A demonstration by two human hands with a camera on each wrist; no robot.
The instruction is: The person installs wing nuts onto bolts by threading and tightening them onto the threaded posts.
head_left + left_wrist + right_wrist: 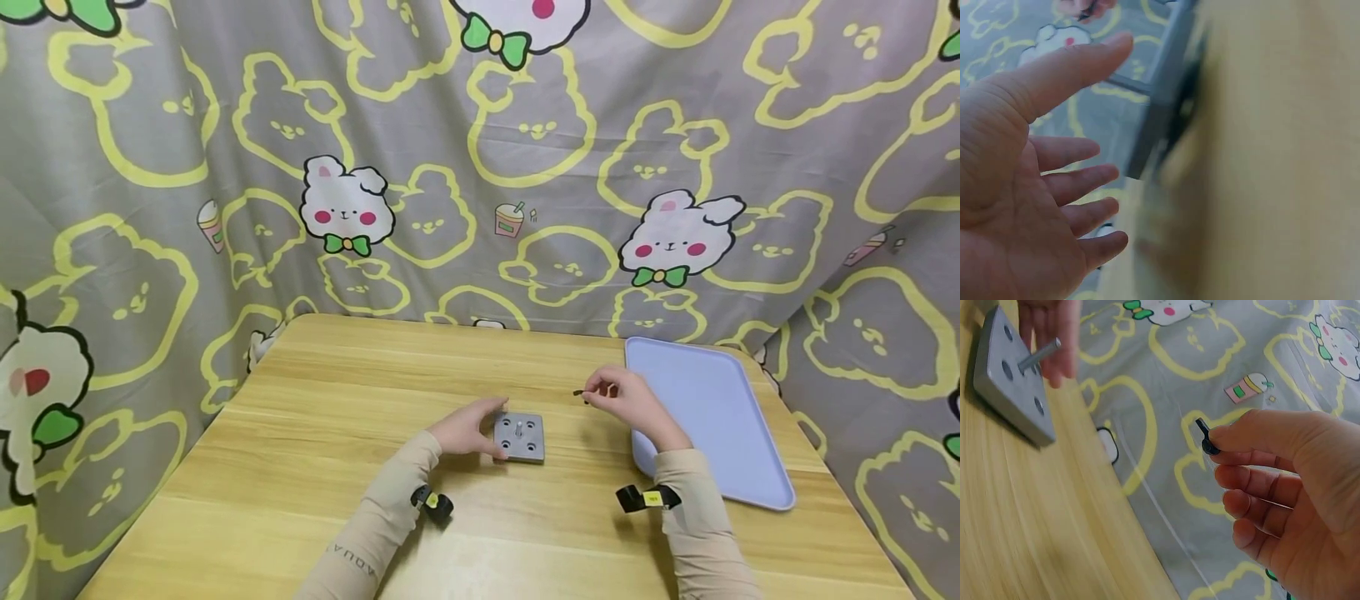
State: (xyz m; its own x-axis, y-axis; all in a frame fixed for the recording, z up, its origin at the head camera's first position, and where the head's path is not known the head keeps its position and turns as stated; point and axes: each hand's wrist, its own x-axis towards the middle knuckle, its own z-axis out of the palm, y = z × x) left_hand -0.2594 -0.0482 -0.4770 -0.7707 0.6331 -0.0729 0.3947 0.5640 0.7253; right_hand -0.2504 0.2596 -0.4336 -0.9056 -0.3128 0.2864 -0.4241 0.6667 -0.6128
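Observation:
A square grey metal plate (531, 450) with several holes lies on the table, and a thin upright pin (1044, 353) stands from its middle. Beside the plate's left edge, my left hand (468, 427) has thumb and fingers spread apart. In the left wrist view its thumb (1085, 69) and relaxed fingers show nothing held, close to the plate's edge (1150, 119). My right hand (624, 402) is raised above the table, right of the plate. Between thumb and forefinger it pinches a small black screw-like piece (1209, 445), with a rounded end and a thin shaft.
A pale blue tray (712, 417) lies at the table's right side, partly behind the right hand and forearm. The wooden table (315, 400) reaches back to a patterned grey curtain (435, 125), which also hangs on both sides. Each wrist wears a black strapped camera (433, 503).

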